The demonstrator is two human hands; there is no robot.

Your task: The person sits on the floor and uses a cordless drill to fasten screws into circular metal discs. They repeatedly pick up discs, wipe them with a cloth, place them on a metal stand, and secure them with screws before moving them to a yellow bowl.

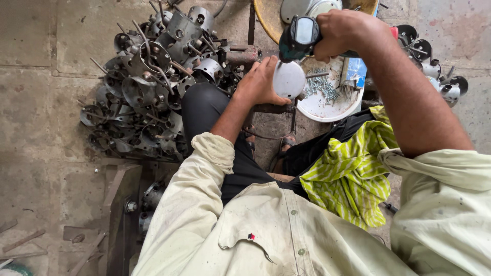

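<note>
**Drilling a round plate on the workshop floor, looking straight down**

Closest to the camera was the person's pale, grubby work shirt (276, 235), sleeves rolled up, with a green-and-white striped cloth (353, 179) bunched over the right thigh. Dark trousers (209, 110) under that, and a sandalled foot (287, 143) just poking out between the knees.

Down in the lower left corner of the floor (36, 128) were some loose metal scraps and a dark steel bracket thing (120, 204).

A bit further out, the left hand (261, 82) was cupped around the edge of a small round white metal disc (289, 80), gripping it and steadying it on a rusty bar (273, 108) right in front of the knees. The left forearm ran up from the knee at a slant, wrist bent forward.

The right hand (340, 33) was clenched around the handle of a dark teal cordless drill (300, 37), held above the disc with its nose pointing down at the disc's upper edge. The right arm reached out long from the shoulder, elbow nearly straight, and it hid part of what lay on that side.

Just beyond the disc sat a white bowl (327, 110) of screws (325, 87). Left of the hands, a big heap of grey metal housings (153, 76) with rods sticking out. A few more housings (434, 66) by the right edge, and a yellow tub (266, 18) at the far edge.
</note>
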